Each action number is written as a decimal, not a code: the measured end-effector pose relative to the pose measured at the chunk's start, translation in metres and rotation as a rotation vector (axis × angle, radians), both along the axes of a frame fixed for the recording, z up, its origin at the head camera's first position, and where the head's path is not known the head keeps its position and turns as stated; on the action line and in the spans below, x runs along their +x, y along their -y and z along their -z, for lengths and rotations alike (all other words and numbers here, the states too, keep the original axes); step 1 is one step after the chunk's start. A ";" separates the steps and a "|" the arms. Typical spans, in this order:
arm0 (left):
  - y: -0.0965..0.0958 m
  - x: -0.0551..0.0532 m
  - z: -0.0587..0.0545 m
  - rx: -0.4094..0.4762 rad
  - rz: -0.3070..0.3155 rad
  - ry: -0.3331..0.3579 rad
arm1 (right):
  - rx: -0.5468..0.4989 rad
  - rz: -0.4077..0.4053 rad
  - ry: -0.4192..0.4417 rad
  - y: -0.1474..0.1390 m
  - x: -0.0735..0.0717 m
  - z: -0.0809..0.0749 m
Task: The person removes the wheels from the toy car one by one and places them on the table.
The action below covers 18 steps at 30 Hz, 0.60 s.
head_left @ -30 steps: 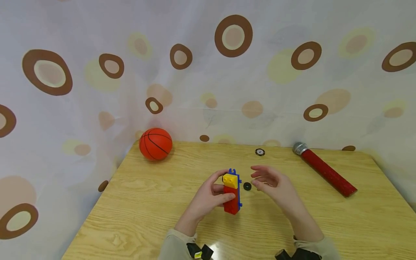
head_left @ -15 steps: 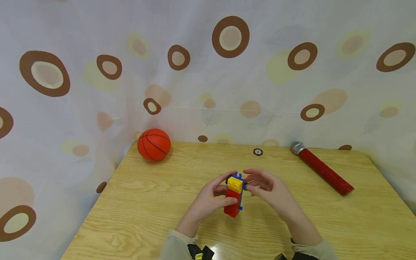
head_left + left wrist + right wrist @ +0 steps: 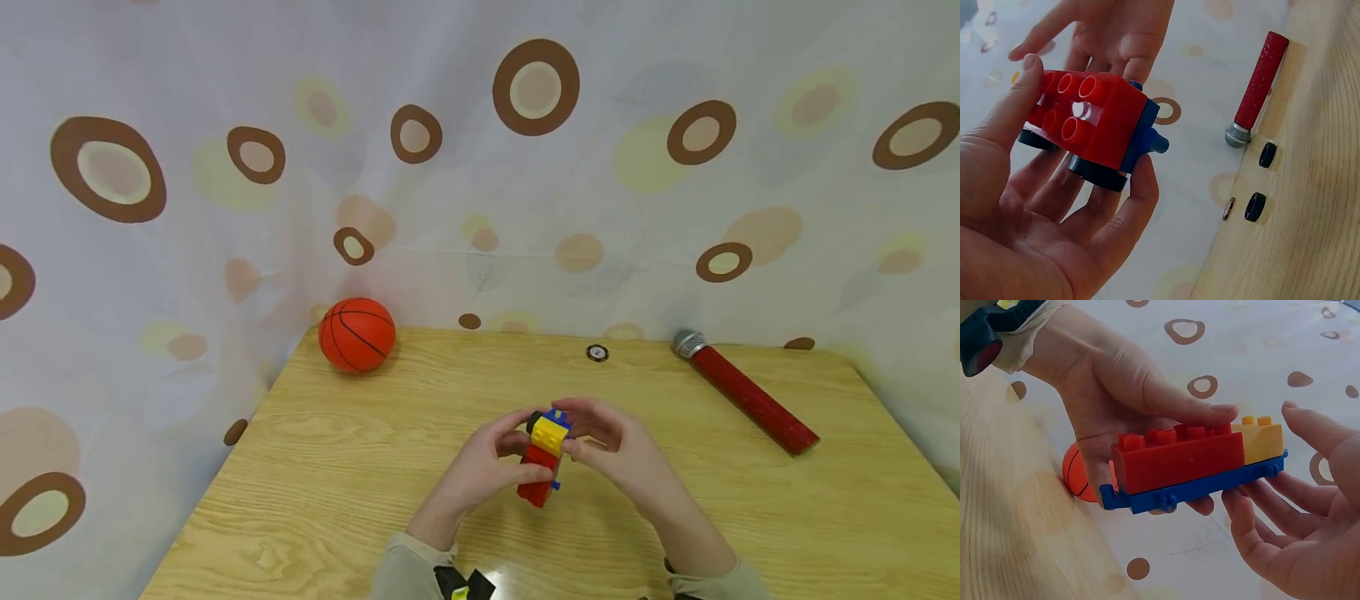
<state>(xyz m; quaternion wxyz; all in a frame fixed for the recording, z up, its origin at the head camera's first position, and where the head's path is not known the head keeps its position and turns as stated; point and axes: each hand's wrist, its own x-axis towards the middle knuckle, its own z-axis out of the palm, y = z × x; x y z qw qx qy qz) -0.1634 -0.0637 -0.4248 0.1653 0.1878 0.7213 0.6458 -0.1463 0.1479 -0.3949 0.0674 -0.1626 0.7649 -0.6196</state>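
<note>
My left hand point(image 3: 483, 471) grips a toy brick car, thumb over the top of its red brick point(image 3: 537, 477) and fingers along the side and underneath. A yellow brick point(image 3: 550, 435) sits at the far end of the car's blue chassis point(image 3: 1204, 489). Black wheels point(image 3: 1095, 173) are fitted along the left side, while the pegs point(image 3: 1167, 502) on the right side are bare. My right hand point(image 3: 621, 457) is at the yellow end, fingers loosely bent close under the chassis, thumb tip beside the yellow brick. Two loose black wheels point(image 3: 1255, 207) stand out on the table in the left wrist view.
An orange toy basketball point(image 3: 357, 335) sits at the table's back left corner. A red-handled microphone point(image 3: 750, 402) lies at the back right. A poker chip point(image 3: 597, 353) is near the back edge. Patterned cloth point(image 3: 435, 75) hangs behind the wooden table point(image 3: 315, 500).
My right hand has moved left to the yellow end of the car. The car has shifted slightly right and tilted in my left hand. The loose wheel seen earlier is now hidden in the head view.
</note>
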 end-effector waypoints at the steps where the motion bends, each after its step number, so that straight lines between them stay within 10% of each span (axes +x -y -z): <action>1: 0.000 0.000 0.000 -0.004 0.006 0.003 | 0.000 -0.003 -0.006 0.000 0.001 0.000; 18: 0.004 -0.004 0.000 -0.078 0.035 -0.017 | -0.014 -0.045 0.063 -0.004 0.002 -0.002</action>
